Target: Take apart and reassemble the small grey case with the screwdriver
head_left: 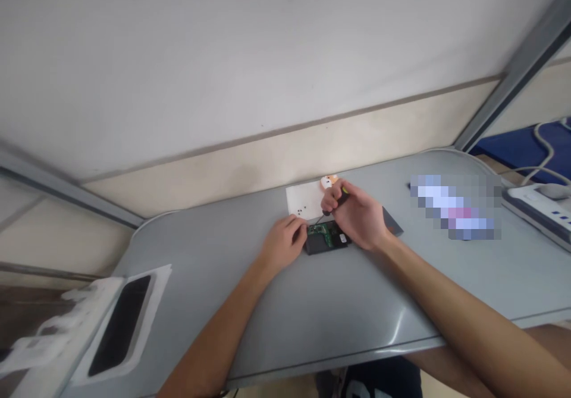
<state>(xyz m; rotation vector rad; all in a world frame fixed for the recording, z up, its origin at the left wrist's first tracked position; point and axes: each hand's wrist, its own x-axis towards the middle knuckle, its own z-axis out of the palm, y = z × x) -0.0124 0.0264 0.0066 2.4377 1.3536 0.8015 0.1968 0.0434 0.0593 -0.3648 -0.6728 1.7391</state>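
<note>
An opened black device [317,243] with a green circuit board lies flat on the grey table [205,267]. My left hand [283,240] is at its left end, fingers bent together against its upper left corner. Above the device's right part, my right hand [357,210] is closed round a screwdriver [344,193] with a dark and yellow handle. The thin shaft slants down to the left, its tip at the board's upper left part. Behind the device, a white sheet [303,199] bears several tiny dark pieces, perhaps screws. A dark flat panel [392,222] is partly hidden behind my right hand.
An orange and white animal-shaped item [329,181] sits at the back. To the right are a blurred-out object [455,207] and a white power strip [539,210] with cables. A black phone-like slab [120,326] lies on white material at the left. Metal posts flank the table.
</note>
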